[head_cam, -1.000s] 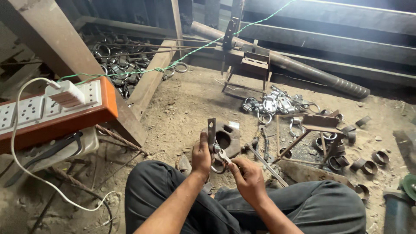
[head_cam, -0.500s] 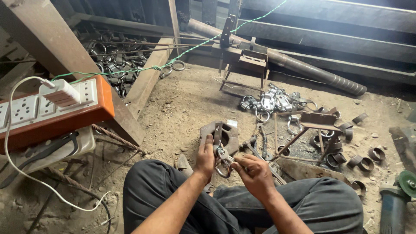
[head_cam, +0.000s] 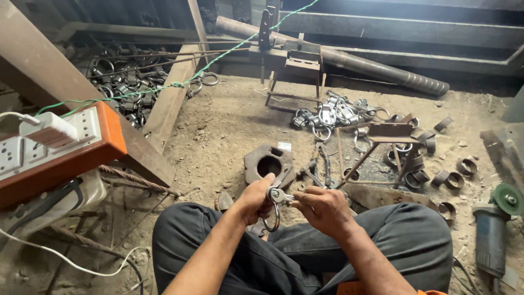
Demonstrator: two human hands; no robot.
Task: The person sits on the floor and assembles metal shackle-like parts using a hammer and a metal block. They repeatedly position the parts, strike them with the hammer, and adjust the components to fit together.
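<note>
Over the lap: metal clamp ring, pinched closed between left hand and right hand. Risk: hanging loop slips, drops onto dirt floor; pinched fingers.

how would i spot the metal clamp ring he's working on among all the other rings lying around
Start at the dark-trousered lap at the bottom of the view. Just above it, the left hand and right hand meet on a shiny clamp ring. It alone is off the ground, its loop hanging between the hands.
</note>
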